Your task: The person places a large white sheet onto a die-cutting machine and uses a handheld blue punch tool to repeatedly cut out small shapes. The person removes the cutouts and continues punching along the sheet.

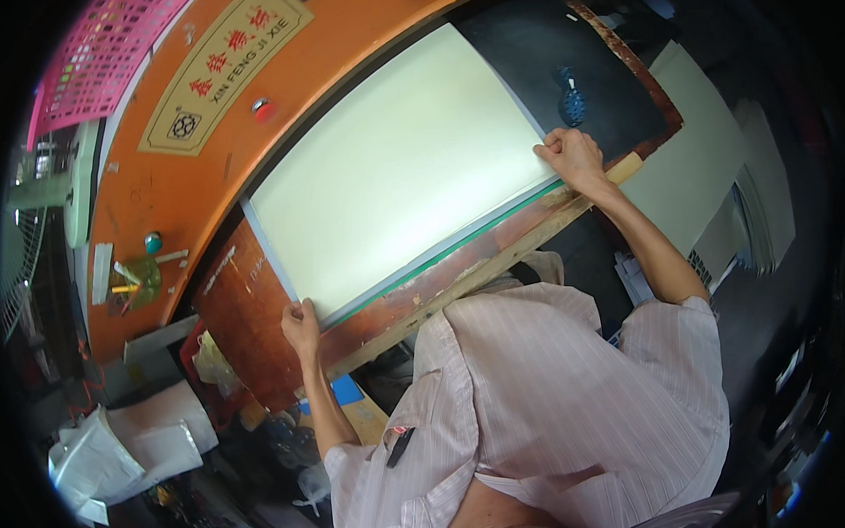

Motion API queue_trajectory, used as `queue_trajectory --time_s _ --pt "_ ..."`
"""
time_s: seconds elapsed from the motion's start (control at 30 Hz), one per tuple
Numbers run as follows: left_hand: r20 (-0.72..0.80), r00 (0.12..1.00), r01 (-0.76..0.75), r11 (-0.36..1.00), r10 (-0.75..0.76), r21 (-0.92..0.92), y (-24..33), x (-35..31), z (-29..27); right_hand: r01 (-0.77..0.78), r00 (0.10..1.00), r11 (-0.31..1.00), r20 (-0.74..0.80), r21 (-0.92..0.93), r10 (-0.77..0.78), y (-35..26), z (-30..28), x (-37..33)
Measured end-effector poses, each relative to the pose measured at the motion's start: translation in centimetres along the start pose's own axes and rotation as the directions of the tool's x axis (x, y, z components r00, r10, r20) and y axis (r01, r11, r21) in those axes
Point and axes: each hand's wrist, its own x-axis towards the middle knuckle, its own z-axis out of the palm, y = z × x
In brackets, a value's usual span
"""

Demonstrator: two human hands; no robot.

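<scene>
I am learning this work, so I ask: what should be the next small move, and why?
Perhaps nudge the pale sheet slightly to even its margins: the left hand and right hand are both at its near corners, well placed for guiding it, and a grey border shows along its near edge.

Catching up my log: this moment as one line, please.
sheet: lying flat | left hand: at near-left corner | right hand: at near-right corner | blue item: beyond right hand
</scene>
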Motion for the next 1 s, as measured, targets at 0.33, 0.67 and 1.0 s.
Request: queue_trajectory --time_s 0.33,0.67,1.0 --pt "0.156 0.879 -0.467 0.878 0.450 0.102 3.4 -3.9 -2.0 0.091 0.994 0.988 -0.046 -0.126 -0.098 0.1 1.6 0.5" --pt "0.229 0.923 -0.312 0.950 0.308 -0.023 5.1 -3.5 -2.8 0.197 0.957 0.970 -0.186 -0.143 -0.222 0.5 3.5 0.1" --pt "0.226 0.924 -0.309 0.951 0.308 -0.035 4.8 -3.2 -2.7 0.197 0.980 0.971 -0.055 0.133 -0.192 -2.5 3.9 12.5"
